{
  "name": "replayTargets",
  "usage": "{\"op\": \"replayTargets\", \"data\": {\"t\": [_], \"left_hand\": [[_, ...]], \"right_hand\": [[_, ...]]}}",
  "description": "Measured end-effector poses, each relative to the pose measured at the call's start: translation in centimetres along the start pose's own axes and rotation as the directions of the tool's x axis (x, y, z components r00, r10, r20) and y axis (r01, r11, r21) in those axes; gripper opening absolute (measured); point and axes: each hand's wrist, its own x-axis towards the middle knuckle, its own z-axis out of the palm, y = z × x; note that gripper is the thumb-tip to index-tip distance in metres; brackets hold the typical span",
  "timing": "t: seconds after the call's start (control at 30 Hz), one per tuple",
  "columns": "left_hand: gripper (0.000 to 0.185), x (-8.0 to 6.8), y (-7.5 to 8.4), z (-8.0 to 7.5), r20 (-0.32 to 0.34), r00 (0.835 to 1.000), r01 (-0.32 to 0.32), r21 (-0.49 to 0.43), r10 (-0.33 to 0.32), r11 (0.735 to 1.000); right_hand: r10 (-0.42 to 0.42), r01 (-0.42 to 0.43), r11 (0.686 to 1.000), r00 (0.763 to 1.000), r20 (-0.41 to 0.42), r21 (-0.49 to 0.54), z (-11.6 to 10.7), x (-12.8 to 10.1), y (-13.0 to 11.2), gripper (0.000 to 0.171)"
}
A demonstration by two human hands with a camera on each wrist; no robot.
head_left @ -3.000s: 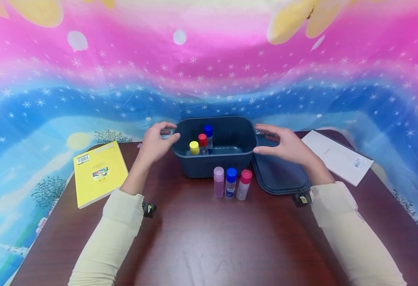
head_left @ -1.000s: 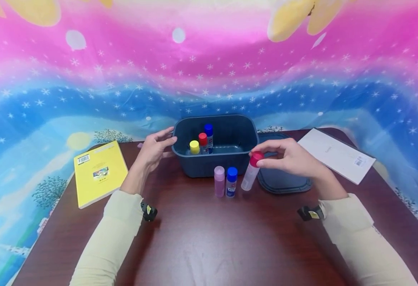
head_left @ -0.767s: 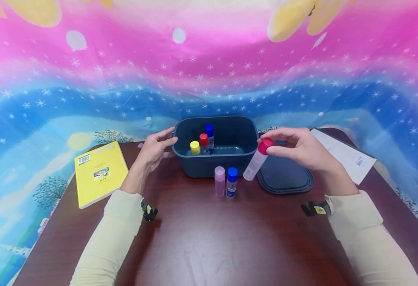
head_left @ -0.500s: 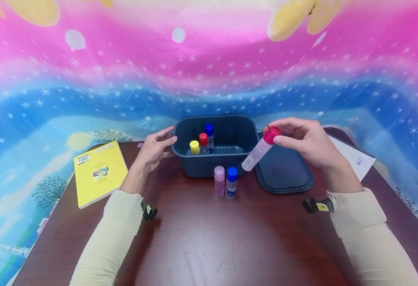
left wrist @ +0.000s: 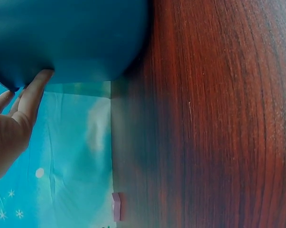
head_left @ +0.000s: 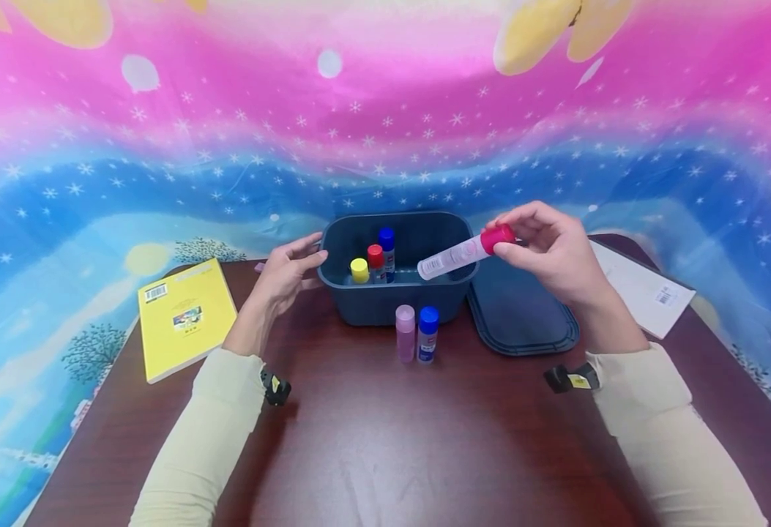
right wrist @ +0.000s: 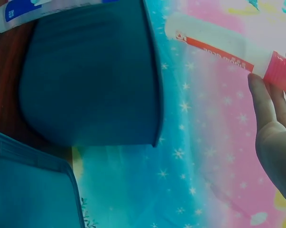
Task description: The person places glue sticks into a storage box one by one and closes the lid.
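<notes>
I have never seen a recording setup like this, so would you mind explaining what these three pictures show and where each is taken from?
No machine here: a person works with two bare hands and wears three cameras. The big picture comes from the head, looking down at a dark wooden table. The other two come from the wrists, so they show close, tilted views.

The right hand pinches a glue stick with a pink cap by its cap, holding it tilted over a blue bin. The left hand rests with straight fingers against the bin's left side. Inside the bin stand three sticks, capped yellow, red and blue. In front of the bin stand a purple stick and a blue-capped one. The bin's lid lies to the right, a yellow book to the left, a white paper at far right.
</notes>
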Motion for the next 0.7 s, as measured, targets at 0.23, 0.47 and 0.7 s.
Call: {"op": "replayTargets", "data": {"t": [0.23, 0.47, 0.7], "left_hand": [[0.057, -0.1, 0.0, 0.1, 0.003, 1.000, -0.012, -0.010, 0.012, 1.000], [0.057, -0.1, -0.2, 0.1, -0.013, 1.000, -0.019, -0.030, 0.019, 0.999], [0.056, -0.1, -0.5, 0.3, -0.032, 0.999, -0.019, -0.061, 0.017, 0.998]], "right_hand": [[0.019, -0.019, 0.999, 1.000, -0.003, -0.051, 0.7, 0.6, 1.4, 0.023], [0.089, -0.089, 0.980, 0.996, -0.008, -0.180, 1.4, 1.6, 2.8, 0.023], [0.167, -0.168, 0.947, 0.986, -0.029, -0.272, 2.3, 2.7, 3.7, 0.027]]}}
